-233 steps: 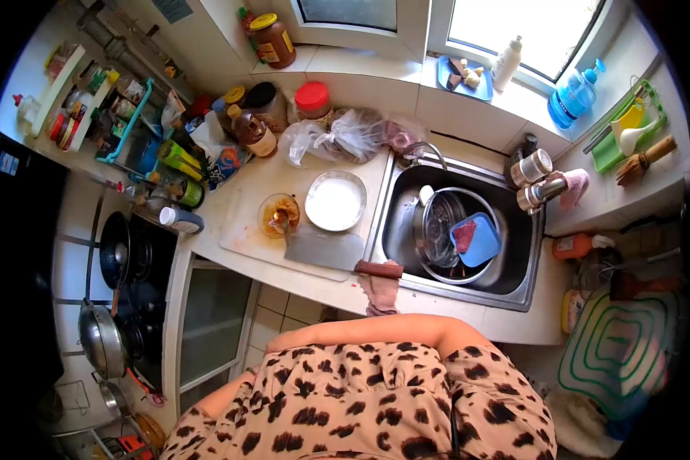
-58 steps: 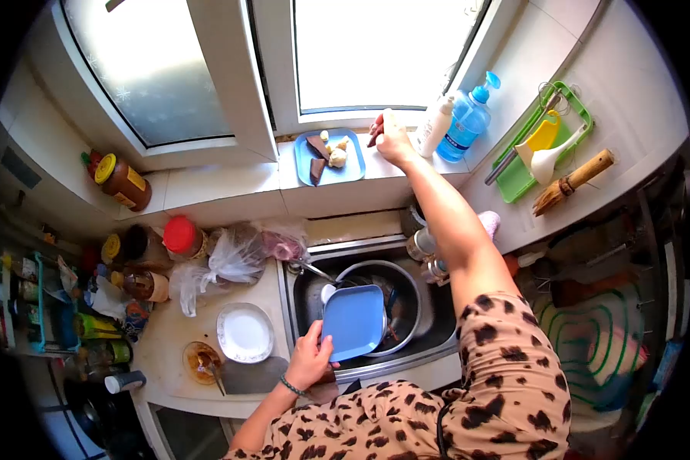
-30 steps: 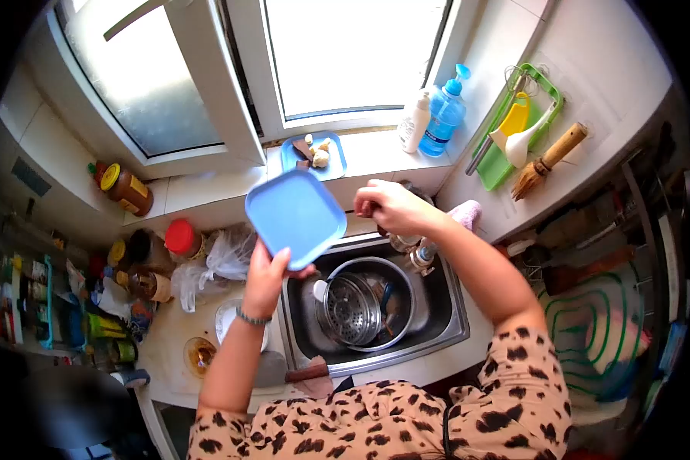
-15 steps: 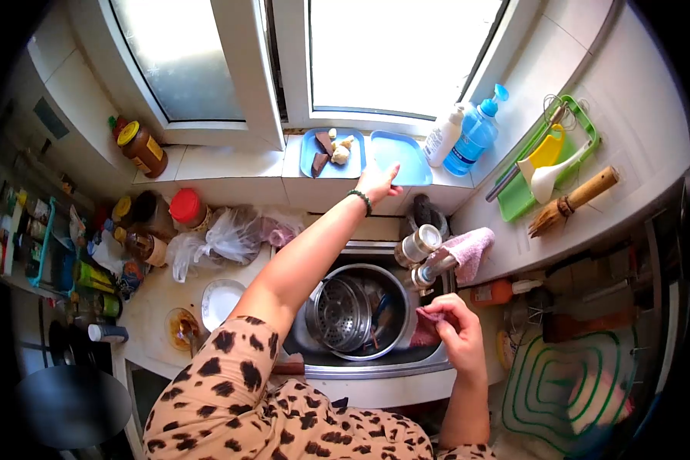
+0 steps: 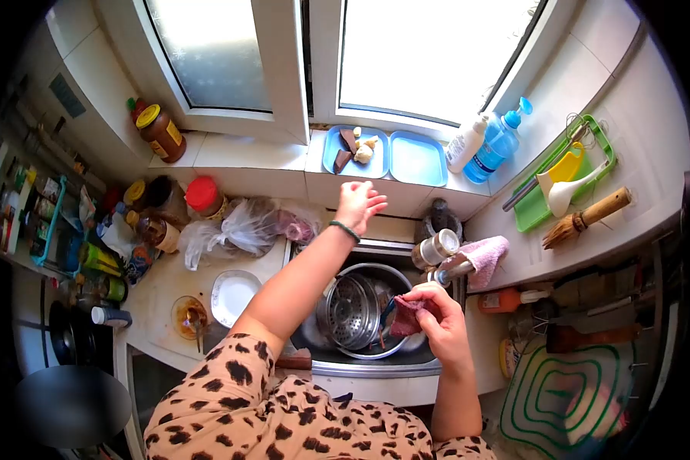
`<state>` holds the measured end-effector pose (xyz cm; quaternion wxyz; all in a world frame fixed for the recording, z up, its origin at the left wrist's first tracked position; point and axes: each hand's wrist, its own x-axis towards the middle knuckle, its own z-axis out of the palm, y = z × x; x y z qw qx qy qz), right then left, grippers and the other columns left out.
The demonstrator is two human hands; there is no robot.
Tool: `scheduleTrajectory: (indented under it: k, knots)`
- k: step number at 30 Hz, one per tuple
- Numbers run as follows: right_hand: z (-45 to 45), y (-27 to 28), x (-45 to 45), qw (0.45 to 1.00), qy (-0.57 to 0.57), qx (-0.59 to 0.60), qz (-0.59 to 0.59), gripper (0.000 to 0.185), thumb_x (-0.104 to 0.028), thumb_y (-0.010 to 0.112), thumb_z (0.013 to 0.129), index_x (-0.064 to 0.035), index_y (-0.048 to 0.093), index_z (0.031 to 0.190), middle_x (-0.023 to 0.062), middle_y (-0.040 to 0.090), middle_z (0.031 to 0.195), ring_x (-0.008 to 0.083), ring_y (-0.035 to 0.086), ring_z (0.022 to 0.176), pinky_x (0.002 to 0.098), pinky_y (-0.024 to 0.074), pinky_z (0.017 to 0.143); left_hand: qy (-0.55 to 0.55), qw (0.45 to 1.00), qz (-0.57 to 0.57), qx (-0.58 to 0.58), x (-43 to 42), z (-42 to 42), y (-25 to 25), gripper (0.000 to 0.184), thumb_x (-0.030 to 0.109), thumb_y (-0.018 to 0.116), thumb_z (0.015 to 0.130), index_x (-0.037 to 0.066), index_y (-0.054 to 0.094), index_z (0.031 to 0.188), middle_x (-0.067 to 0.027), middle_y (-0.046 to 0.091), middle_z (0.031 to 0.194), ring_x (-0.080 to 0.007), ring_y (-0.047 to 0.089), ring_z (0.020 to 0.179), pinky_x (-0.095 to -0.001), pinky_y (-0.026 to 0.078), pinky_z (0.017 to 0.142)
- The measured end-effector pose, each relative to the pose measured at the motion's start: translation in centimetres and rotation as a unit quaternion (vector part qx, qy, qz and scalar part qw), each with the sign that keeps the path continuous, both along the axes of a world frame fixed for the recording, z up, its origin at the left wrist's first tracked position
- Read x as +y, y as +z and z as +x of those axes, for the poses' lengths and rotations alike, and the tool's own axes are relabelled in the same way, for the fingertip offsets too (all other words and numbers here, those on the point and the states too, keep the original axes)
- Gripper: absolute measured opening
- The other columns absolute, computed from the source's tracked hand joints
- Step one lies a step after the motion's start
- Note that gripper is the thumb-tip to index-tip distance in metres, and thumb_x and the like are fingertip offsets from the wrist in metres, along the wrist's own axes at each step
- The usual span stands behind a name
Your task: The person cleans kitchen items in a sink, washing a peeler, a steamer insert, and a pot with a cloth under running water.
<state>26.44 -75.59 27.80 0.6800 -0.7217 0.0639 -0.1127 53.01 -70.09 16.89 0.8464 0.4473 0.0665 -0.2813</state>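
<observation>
I see a dusky red cloth (image 5: pixel 407 317) and two pale-blue trays (image 5: pixel 418 162). Dark brown blotches pattern the tan garment (image 5: pixel 230 395).

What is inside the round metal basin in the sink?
The basin holds a perforated metal strainer, with a blue item and a thin reddish one beside it. The red cloth in the right hand covers part of the basin's right side; anything under the strainer is hidden.

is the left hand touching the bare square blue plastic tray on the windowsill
Apart. The head view shows pale tile between the left hand and the near edge of the square blue plastic tray.
</observation>
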Motion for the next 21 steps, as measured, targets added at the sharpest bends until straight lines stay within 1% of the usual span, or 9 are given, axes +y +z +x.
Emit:
scheduleTrajectory:
  k: [2,3,6,7,11,13,15,18,21]
  knots:
    - [0.3,-0.1,0.3,1.000,0.013,0.012,0.019,0.026,0.009,0.045,0.079,0.0027,0.060,0.100,0.0067,0.055,0.100,0.0130,0.056,0.092,0.0252,0.0445,0.085,0.014,0.998,0.033,0.049,1.8,2.1,-1.2,0.043,0.036,0.054,0.093,0.002,0.038,0.114,-0.0174,0.055,0.094,-0.0303,0.063,0.082,-0.0392,0.056,0.067]
    - [0.3,-0.4,0.5,1.000,0.011,0.013,0.019,0.026,0.009,0.045,0.079,0.0027,0.060,0.100,0.0067,0.055,0.100,0.0130,0.056,0.092,0.0252,0.0445,0.085,0.021,0.995,0.082,0.054,2.4,3.3,-1.8,0.054,0.049,0.046,0.094,-0.001,0.040,0.115,-0.0216,0.060,0.098,-0.0322,0.065,0.083,-0.0390,0.056,0.064]
    - [0.6,-1.0,1.0,0.999,0.008,0.015,0.041,0.027,0.008,0.046,0.080,0.0019,0.060,0.101,0.0062,0.056,0.101,0.0120,0.056,0.092,0.0249,0.0447,0.085,-0.046,0.989,0.125,0.063,3.2,6.1,-1.3,0.075,0.062,0.025,0.094,-0.006,0.046,0.117,-0.0283,0.062,0.106,-0.0326,0.069,0.082,-0.0326,0.056,0.056]
    - [0.6,-1.2,1.2,0.999,0.009,0.017,0.045,0.027,0.007,0.046,0.080,0.0015,0.060,0.102,0.0060,0.056,0.101,0.0118,0.056,0.092,0.0247,0.0446,0.085,-0.047,0.989,0.123,0.064,3.2,6.8,-1.2,0.075,0.062,0.025,0.094,-0.006,0.046,0.117,-0.0283,0.062,0.106,-0.0326,0.069,0.082,-0.0326,0.056,0.056]
    - [0.6,-1.3,1.8,0.997,0.007,0.033,0.062,0.027,0.005,0.047,0.080,0.0002,0.060,0.103,0.0051,0.058,0.101,0.0110,0.056,0.092,0.0240,0.0444,0.084,-0.070,0.977,0.188,0.077,3.2,7.7,-1.3,0.061,0.048,0.028,0.098,-0.008,0.051,0.111,-0.0235,0.066,0.099,-0.0325,0.070,0.075,-0.0325,0.057,0.052]
    - [0.9,-1.2,2.0,0.997,-0.004,0.046,0.065,0.027,0.005,0.047,0.081,0.0000,0.060,0.104,0.0050,0.059,0.101,0.0111,0.057,0.092,0.0239,0.0441,0.085,-0.013,0.982,0.187,0.032,3.7,7.2,-1.4,0.044,0.030,0.031,0.099,-0.008,0.051,0.112,-0.0231,0.066,0.096,-0.0335,0.069,0.077,-0.0357,0.059,0.059]
    - [2.0,-2.0,2.1,0.997,-0.028,0.023,0.066,0.028,0.004,0.047,0.082,-0.0004,0.058,0.108,0.0049,0.061,0.101,0.0114,0.057,0.094,0.0241,0.0437,0.086,-0.010,0.995,0.103,0.012,5.3,6.4,-1.4,0.030,0.009,0.031,0.095,-0.006,0.049,0.113,-0.0213,0.062,0.104,-0.0349,0.067,0.090,-0.0398,0.059,0.075]
    - [5.2,-3.8,1.9,0.995,-0.096,-0.004,0.022,0.028,0.005,0.049,0.083,-0.0012,0.051,0.110,0.0070,0.063,0.099,0.0126,0.059,0.096,0.0258,0.0448,0.086,-0.015,0.997,0.047,-0.051,9.0,3.9,-1.0,0.032,0.002,0.031,0.093,0.004,0.044,0.122,-0.0180,0.058,0.113,-0.0318,0.065,0.094,-0.0393,0.059,0.074]
    - [10.4,-5.8,1.3,0.980,-0.175,-0.078,-0.051,0.024,0.004,0.050,0.084,-0.0029,0.049,0.106,0.0090,0.065,0.093,0.0153,0.062,0.087,0.0273,0.0473,0.081,-0.080,0.993,0.032,-0.075,14.8,0.1,-0.1,0.034,0.002,0.032,0.094,0.009,0.038,0.127,-0.0140,0.055,0.119,-0.0266,0.063,0.099,-0.0389,0.058,0.076]
